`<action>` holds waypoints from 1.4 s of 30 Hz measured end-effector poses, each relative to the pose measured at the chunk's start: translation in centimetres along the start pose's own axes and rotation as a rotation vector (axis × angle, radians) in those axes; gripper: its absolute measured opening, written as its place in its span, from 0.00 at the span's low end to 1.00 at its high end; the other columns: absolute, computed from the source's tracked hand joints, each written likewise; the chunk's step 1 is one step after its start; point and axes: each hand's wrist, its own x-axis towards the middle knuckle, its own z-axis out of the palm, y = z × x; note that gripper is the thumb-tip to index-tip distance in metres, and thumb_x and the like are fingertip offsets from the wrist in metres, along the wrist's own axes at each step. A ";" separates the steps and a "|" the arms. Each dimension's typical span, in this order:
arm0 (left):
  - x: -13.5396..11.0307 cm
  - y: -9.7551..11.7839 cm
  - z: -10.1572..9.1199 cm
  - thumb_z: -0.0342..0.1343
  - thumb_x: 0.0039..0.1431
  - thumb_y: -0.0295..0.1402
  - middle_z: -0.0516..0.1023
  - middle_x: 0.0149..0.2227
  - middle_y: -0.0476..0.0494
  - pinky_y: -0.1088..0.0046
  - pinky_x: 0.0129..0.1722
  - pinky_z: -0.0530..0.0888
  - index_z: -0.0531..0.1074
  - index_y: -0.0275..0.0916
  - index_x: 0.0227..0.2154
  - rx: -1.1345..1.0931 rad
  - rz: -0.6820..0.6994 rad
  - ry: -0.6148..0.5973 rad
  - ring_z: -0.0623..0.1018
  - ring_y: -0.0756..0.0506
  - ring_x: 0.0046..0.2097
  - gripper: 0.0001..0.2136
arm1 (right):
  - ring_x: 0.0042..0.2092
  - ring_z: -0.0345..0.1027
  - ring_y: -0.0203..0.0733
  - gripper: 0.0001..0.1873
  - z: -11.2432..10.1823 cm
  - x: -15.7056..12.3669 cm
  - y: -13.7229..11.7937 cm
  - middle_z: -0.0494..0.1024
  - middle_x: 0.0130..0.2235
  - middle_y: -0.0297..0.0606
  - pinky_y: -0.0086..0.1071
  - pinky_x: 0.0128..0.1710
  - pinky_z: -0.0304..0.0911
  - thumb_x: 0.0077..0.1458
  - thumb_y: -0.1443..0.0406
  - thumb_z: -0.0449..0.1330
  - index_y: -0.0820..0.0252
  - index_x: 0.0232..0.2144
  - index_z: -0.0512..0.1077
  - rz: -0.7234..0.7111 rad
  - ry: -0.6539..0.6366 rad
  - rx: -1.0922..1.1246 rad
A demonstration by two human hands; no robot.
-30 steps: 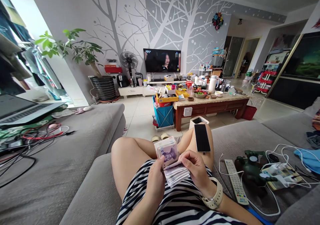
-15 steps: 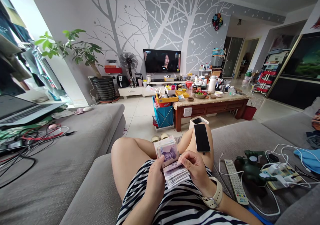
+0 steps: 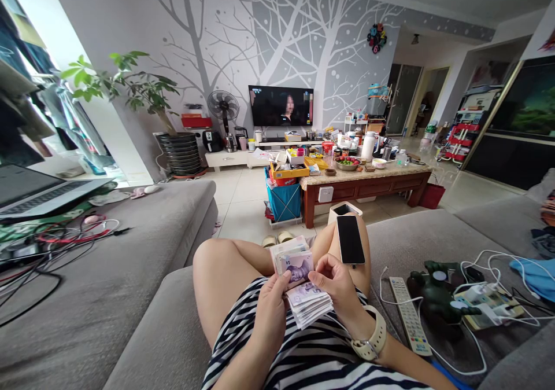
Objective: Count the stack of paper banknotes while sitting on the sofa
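Left hand and right hand held banknotes above a striped garment

Most lower banknotes were hidden, only edges showing; the laptop was cut off at left. The left hand, nearly closed, pressed its thumb on a "5" note, other fingers largely out of sight. The curled right hand pinched the banknotes' right side.
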 end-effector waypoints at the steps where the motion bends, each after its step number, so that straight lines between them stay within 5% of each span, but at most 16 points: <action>1: 0.2 -0.2 -0.2 0.63 0.48 0.37 0.83 0.29 0.44 0.65 0.34 0.76 0.77 0.37 0.33 -0.002 -0.003 -0.013 0.80 0.41 0.31 0.11 | 0.24 0.53 0.31 0.20 0.0 0.1 0.1 0.64 0.22 0.26 0.27 0.25 0.49 0.42 0.58 0.73 0.59 0.24 0.65 0.007 0.008 0.002; 13: 0.2 -0.8 -0.7 0.68 0.41 0.35 0.82 0.29 0.46 0.69 0.35 0.74 0.78 0.37 0.32 0.027 -0.028 -0.006 0.78 0.45 0.30 0.14 | 0.24 0.48 0.32 0.21 -0.5 0.3 0.6 0.59 0.21 0.26 0.28 0.25 0.47 0.48 0.54 0.66 0.59 0.20 0.62 -0.005 0.064 -0.125; 20: 0.6 -1.2 -1.1 0.65 0.47 0.40 0.79 0.25 0.47 0.70 0.30 0.73 0.76 0.38 0.26 0.002 -0.016 0.001 0.77 0.44 0.29 0.10 | 0.23 0.47 0.31 0.21 -0.3 0.2 0.6 0.58 0.20 0.25 0.28 0.23 0.46 0.49 0.54 0.66 0.59 0.20 0.62 -0.018 0.047 -0.076; 33: 0.4 -0.9 -0.8 0.63 0.47 0.41 0.77 0.24 0.48 0.72 0.27 0.69 0.76 0.37 0.26 0.018 0.037 0.036 0.75 0.45 0.29 0.12 | 0.26 0.57 0.34 0.14 -0.2 -0.2 0.7 0.69 0.24 0.30 0.28 0.27 0.52 0.51 0.57 0.67 0.60 0.27 0.71 -0.053 -0.003 -0.066; 42: 0.6 -1.0 -1.0 0.64 0.44 0.43 0.72 0.21 0.52 0.73 0.26 0.68 0.73 0.37 0.23 0.032 0.020 0.077 0.70 0.48 0.25 0.13 | 0.26 0.55 0.34 0.15 -0.4 -0.5 0.8 0.66 0.23 0.29 0.28 0.26 0.52 0.54 0.55 0.64 0.60 0.27 0.70 -0.082 -0.019 -0.100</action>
